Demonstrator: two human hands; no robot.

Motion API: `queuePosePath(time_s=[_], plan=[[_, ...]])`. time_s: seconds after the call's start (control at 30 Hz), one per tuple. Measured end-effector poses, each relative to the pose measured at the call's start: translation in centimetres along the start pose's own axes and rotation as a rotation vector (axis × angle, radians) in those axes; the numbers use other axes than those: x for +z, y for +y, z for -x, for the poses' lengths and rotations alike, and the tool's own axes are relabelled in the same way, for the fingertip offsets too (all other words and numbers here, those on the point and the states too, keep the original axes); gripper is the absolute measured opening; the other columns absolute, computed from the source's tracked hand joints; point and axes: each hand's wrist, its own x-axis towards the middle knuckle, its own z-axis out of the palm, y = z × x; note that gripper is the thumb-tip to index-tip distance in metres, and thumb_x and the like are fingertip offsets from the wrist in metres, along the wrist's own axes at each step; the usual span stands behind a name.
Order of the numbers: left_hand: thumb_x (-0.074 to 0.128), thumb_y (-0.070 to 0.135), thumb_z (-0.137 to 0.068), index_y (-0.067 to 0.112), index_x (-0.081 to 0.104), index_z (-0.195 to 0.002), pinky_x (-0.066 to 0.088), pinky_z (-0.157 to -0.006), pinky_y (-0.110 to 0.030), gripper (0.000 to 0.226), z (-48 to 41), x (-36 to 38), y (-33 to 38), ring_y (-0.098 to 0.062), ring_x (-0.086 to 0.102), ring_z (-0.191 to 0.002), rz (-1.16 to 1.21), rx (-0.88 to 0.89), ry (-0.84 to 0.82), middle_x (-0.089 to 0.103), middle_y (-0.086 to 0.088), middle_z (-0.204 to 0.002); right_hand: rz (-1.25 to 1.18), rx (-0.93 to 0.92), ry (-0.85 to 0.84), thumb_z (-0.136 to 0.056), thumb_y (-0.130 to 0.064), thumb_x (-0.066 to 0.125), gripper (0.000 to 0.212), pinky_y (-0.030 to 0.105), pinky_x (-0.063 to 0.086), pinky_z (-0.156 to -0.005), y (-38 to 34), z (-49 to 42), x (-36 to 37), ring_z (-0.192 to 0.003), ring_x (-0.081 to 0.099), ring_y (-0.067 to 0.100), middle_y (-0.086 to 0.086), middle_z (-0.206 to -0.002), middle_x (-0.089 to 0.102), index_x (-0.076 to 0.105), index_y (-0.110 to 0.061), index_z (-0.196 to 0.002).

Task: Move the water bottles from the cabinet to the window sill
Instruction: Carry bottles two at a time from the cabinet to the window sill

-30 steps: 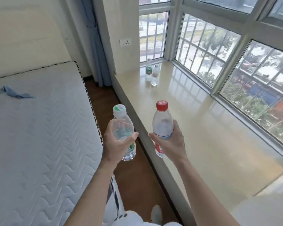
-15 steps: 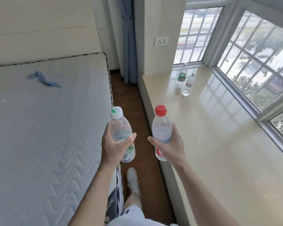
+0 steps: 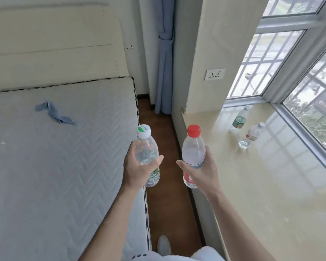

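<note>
My left hand [image 3: 137, 169] grips a clear bottle with a white-and-green cap [image 3: 146, 146], held upright over the gap between bed and sill. A clear bottle with a red cap and red label [image 3: 193, 149] stands upright in my right hand [image 3: 200, 171], just left of the sill's edge. The glossy beige window sill [image 3: 271, 185] stretches along the right. Two more bottles stand on it near the far window corner: a green-label bottle [image 3: 239, 118] and a red-label bottle [image 3: 253, 133].
A bare white mattress [image 3: 55, 176] fills the left, with a blue cloth [image 3: 54, 113] lying on it. A narrow strip of brown floor [image 3: 169, 204] runs between bed and sill. A blue curtain [image 3: 164, 63] hangs at the far end. My shoe [image 3: 164, 245] shows below.
I have walked forward along the gap and the view has swung left. The two sill bottles are nearer and further right. Both hands keep their bottles in the same hold.
</note>
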Motion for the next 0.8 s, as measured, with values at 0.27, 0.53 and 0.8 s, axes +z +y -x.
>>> queuePosePath(time_s=[0.27, 0.53, 0.8], plan=[[0.085, 0.026, -0.066, 0.04, 0.05, -0.101, 0.043, -0.077, -0.002, 0.052, -10.7, 3.0, -0.4, 0.007, 0.056, -0.1, 0.01, 0.019, -0.079, 0.058, 0.018, -0.104, 0.009, 0.041, 0.014, -0.069, -0.03, 0.091, 0.06, 0.022, 0.051, -0.08, 0.4, -9.8, 2.4, -0.096, 0.061, -0.002, -0.019, -0.102, 0.063, 0.054, -0.032, -0.115], [0.084, 0.014, -0.072, 0.047, 0.044, -0.102, 0.037, -0.073, 0.005, 0.06, -21.7, 10.2, -0.4, 0.022, 0.049, -0.1, -0.025, 0.053, -0.168, 0.053, 0.026, -0.104, 0.035, 0.035, 0.06, -0.068, -0.043, 0.089, 0.073, 0.019, 0.053, -0.082, 2.3, -22.0, 1.7, -0.104, 0.062, 0.005, -0.019, -0.11, 0.06, 0.049, -0.032, -0.128], [0.086, 0.015, -0.068, 0.039, 0.05, -0.103, 0.041, -0.074, 0.001, 0.055, -34.2, 21.1, 3.2, 0.014, 0.055, -0.099, -0.059, 0.088, -0.383, 0.059, 0.019, -0.103, -0.061, 0.145, 0.189, -0.073, -0.026, 0.089, 0.059, 0.008, 0.048, -0.061, 2.7, -35.2, -3.1, -0.079, 0.06, -0.01, -0.009, -0.098, 0.061, 0.053, -0.024, -0.12]])
